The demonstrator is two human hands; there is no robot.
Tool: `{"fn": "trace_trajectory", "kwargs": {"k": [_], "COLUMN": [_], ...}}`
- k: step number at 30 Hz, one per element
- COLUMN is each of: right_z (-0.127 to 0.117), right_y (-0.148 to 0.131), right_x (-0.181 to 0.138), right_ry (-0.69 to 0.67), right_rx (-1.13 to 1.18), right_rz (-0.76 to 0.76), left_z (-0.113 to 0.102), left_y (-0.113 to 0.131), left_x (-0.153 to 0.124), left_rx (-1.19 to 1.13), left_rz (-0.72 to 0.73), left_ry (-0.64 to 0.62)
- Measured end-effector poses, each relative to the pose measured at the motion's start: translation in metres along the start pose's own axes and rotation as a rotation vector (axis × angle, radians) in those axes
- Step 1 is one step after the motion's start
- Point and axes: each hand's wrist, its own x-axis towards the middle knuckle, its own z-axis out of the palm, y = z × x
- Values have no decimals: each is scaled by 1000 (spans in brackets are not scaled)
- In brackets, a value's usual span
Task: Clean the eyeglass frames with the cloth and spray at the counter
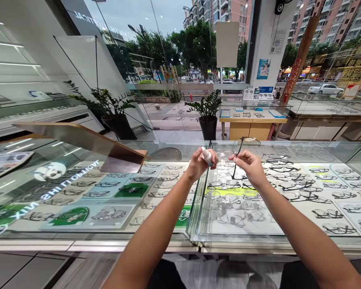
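At an optical shop's glass counter [198,240], we hold a small white spray bottle [207,155] and a pair of dark-rimmed glasses [237,151] close together in the air, just above the display. Our left hand [198,164] is closed around the bottle, its nozzle end turned toward the glasses. Our right hand [250,165] pinches the glasses by the frame, with one temple hanging down below the fingers. Bottle and glasses are near each other, but we cannot tell whether they touch. Beneath the glass lie rows of eyeglass frames [289,185] on pale trays. A potted plant [208,116] stands on the floor beyond the counter, beside a wooden display table [252,121], and a second potted plant [114,110] stands further left. Through the window, a white car [326,89] is on the street.
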Motion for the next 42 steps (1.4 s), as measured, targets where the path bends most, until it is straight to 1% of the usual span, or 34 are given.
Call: {"fn": "trace_trajectory", "kwargs": {"k": [3, 5, 7, 10, 16, 20, 23, 26, 28, 34, 36, 38, 40, 42], "right_z": [3, 5, 6, 7, 6, 6, 4, 1, -1, -1, 0, 0, 0, -1], "right_y": [-1, -1, -1, -1, 2, 2, 5, 8, 8, 6, 5, 4, 3, 2], "right_x": [-2, -4, -4, -5, -5, -5, -2, 1, 3, 2, 2, 1, 1, 2], "right_ry": [-158, -237, -290, -330, -350, -378, -316, -234, -221, -200, -194, -186, -177, -158], "right_rx": [-38, -37, -19, 6, 52, 76, 122, 191, 215, 216, 202, 199, 204, 204], "right_rz": [23, 43, 64, 82, 93, 105, 123, 118, 122, 138, 139, 136, 143, 153], "left_z": [-1, -2, -1, 1, 5, 4, 4, 6, 7, 9, 9, 7, -1, -16], "left_y": [-8, -13, -16, -18, -15, -16, -18, -20, -22, -24, -22, -22, -22, -24], "left_x": [1, 1, 1, -1, -2, -3, -5, -6, -7, -8, -8, -7, -4, 1], "left_rx": [274, 397, 429, 407, 393, 382, 473, 596, 647, 684, 652, 614, 600, 621], "left_rz": [61, 62, 36, 19, 32, 82, 53, 30, 48, 67, 77, 93, 105, 102], "left_ry": [54, 75, 69, 53, 26, -8, -66, -186, -241, -233, -206, -124, 43, 285]}}
